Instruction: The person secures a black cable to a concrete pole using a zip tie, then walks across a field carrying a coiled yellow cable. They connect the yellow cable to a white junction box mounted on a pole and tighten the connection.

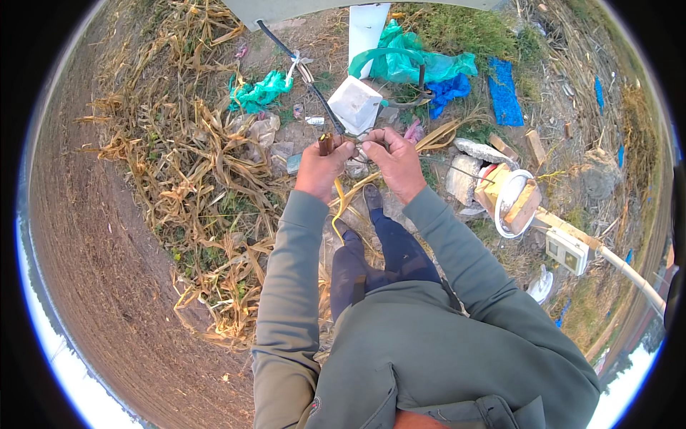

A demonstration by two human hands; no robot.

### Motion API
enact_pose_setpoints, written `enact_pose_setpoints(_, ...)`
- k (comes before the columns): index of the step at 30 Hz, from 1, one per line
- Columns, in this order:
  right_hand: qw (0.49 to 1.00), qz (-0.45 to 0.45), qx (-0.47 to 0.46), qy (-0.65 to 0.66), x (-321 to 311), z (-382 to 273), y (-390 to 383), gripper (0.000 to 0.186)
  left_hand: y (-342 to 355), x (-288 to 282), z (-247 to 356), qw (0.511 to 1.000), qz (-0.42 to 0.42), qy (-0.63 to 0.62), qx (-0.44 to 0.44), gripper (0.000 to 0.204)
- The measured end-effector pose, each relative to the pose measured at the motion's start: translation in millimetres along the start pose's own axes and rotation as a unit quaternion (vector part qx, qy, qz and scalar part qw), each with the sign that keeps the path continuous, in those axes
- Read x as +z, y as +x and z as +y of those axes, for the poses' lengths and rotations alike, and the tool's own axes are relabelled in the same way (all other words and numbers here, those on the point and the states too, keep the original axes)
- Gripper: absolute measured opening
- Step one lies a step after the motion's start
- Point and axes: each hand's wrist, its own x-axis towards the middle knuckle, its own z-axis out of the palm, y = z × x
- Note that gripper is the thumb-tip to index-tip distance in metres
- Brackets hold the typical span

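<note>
My left hand (319, 170) is closed in front of me, with a short brown handle-like piece (326, 145) sticking up from its fingers. Down from the upper left runs a black cable (325, 106), its lower end at my left fingertips. My right hand (394, 163) pinches close beside the left one, thumb and forefinger at the cable's end. What exactly lies between the fingertips is too small to tell. Below my left hand hangs a yellow strip or wire (337, 222). White tape or cloth (296, 63) is tied around the cable higher up.
A white block-like box (355, 104) stands just beyond my hands. Green sheeting (400, 66) and blue sheeting (506, 93) lie behind it. Dry corn stalks (207, 154) cover the left side. On the right are stones, a white ring-shaped rim (512, 204) and a pole (629, 272).
</note>
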Motion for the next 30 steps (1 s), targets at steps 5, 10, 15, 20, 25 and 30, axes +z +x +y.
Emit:
enact_pose_setpoints(5,1.000,-0.010,0.014,0.005,3,2,-1,0.013,13,7,4,0.999,0.019,0.016,0.047,0.013)
enact_pose_setpoints(10,0.998,-0.033,0.042,0.031,2,0,-2,0.014,34,13,14,0.997,0.068,-0.028,-0.020,0.012)
enact_pose_setpoints(15,0.998,-0.025,0.058,0.016,-3,-1,-4,0.013,25,11,3,0.994,0.003,-0.106,-0.011,0.009)
enact_pose_setpoints(20,0.999,-0.003,0.033,-0.017,-2,3,-1,0.013,15,5,-4,0.985,-0.019,-0.169,-0.040,0.010)
enact_pose_setpoints(25,0.998,-0.012,-0.040,-0.047,8,-3,-2,0.025,35,2,12,0.987,0.029,-0.146,-0.061,0.014)
enact_pose_setpoints(30,0.989,-0.016,-0.056,-0.133,12,-10,-2,0.024,37,0,10,0.986,0.026,-0.158,-0.050,0.014)
